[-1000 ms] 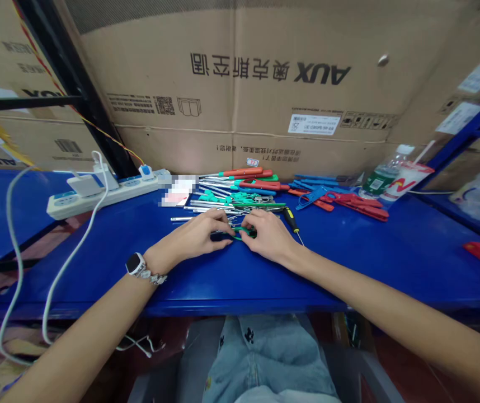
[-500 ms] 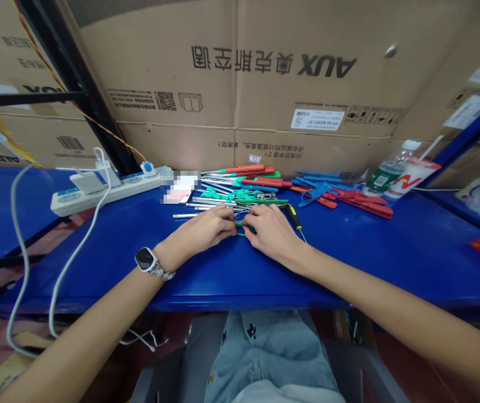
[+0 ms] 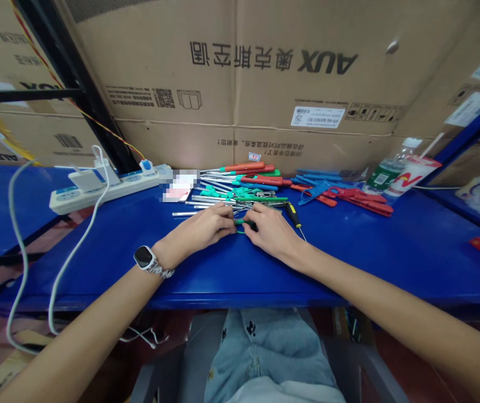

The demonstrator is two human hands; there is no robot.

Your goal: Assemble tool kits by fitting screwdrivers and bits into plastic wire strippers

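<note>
My left hand [image 3: 215, 224] and my right hand [image 3: 270, 230] meet over the blue table, fingers closed around a small green plastic piece [image 3: 240, 222]. Its ends are hidden by my fingers, so its exact kind cannot be told. Just beyond my fingertips lie several metal tubes [image 3: 183, 214] and a cluster of teal plastic parts [image 3: 219, 193]. Long-stemmed lighters with red handles [image 3: 248, 167] lie behind these. Beside my right hand rests a screwdriver [image 3: 293, 215] with a yellow and black handle.
Blue plastic pieces [image 3: 318, 191] and red casings [image 3: 366, 201] lie to the right, near a bottle [image 3: 385, 173] and a paper cup [image 3: 416, 174]. A power strip [image 3: 128, 187] stands at the left, its white cable [image 3: 74, 260] hanging over the edge. A large cardboard box [image 3: 240, 84] rises behind.
Both hands stay nearly in place around the green piece, with only a slight shift of the fingers. The whole view has moved a little.
</note>
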